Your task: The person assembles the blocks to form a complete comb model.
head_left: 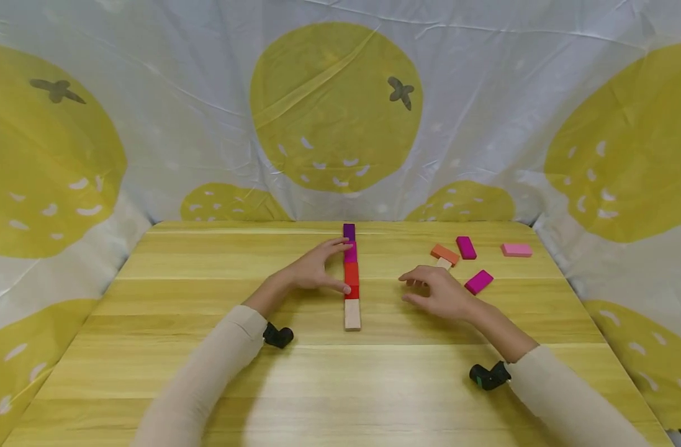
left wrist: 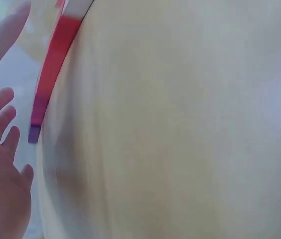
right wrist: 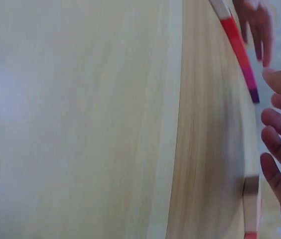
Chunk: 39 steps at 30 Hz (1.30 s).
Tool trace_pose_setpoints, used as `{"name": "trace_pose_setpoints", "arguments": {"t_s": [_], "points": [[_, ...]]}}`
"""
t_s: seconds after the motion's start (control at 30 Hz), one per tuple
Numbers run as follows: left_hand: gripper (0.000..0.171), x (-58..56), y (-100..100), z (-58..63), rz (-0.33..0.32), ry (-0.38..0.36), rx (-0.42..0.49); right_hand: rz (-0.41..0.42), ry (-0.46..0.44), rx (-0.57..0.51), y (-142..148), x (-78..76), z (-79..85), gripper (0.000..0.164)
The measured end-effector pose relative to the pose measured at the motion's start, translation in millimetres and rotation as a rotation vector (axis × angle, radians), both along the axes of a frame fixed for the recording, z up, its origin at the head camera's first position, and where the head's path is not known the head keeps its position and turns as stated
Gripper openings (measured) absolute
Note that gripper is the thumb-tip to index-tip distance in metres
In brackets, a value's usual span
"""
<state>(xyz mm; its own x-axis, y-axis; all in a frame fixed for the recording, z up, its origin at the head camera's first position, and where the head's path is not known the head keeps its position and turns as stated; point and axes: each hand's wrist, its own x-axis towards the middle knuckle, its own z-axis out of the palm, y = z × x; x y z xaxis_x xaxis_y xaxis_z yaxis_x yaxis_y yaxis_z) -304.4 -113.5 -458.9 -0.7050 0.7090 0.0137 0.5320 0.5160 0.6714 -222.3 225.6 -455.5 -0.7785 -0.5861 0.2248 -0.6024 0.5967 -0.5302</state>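
A straight row of blocks runs away from me mid-table: a plain wooden block nearest, then a red block, an orange-red block, a magenta block and a purple block farthest. My left hand is spread at the row's left side, its fingertips and thumb overlapping it in the head view; contact is unclear. In the left wrist view, a gap shows between that hand and the row. Holding nothing, my right hand has loosely bent fingers, just nearer me than another plain wooden block.
On the right lie an orange block by the plain one, two magenta blocks and a pink block. A patterned cloth hangs behind and beside the wooden table. Each wrist bears a black device.
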Motion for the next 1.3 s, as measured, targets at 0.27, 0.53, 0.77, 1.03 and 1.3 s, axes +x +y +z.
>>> {"name": "trace_pose_setpoints", "arguments": {"t_s": [0.27,0.53,0.77,1.03,1.3], "points": [[0.101,35.1,6.6,7.4,-0.037,0.028,-0.04,-0.17,0.049,0.03,42.4,-13.4,-4.4,0.038],[0.097,50.8,4.9,3.5,-0.044,0.079,-0.112,-0.271,0.022,0.131,63.1,-15.3,-6.0,0.06],[0.096,51.2,2.8,-0.5,-0.047,0.062,-0.105,-0.373,-0.039,0.146,63.2,-16.6,-7.3,0.072],[0.097,52.2,3.9,1.4,-0.046,0.015,-0.101,-0.363,0.036,0.147,64.9,-17.1,-12.1,0.063],[0.097,53.4,4.9,1.8,-0.046,0.028,-0.119,-0.271,0.144,0.182,69.9,-13.8,-12.1,0.054]]}}
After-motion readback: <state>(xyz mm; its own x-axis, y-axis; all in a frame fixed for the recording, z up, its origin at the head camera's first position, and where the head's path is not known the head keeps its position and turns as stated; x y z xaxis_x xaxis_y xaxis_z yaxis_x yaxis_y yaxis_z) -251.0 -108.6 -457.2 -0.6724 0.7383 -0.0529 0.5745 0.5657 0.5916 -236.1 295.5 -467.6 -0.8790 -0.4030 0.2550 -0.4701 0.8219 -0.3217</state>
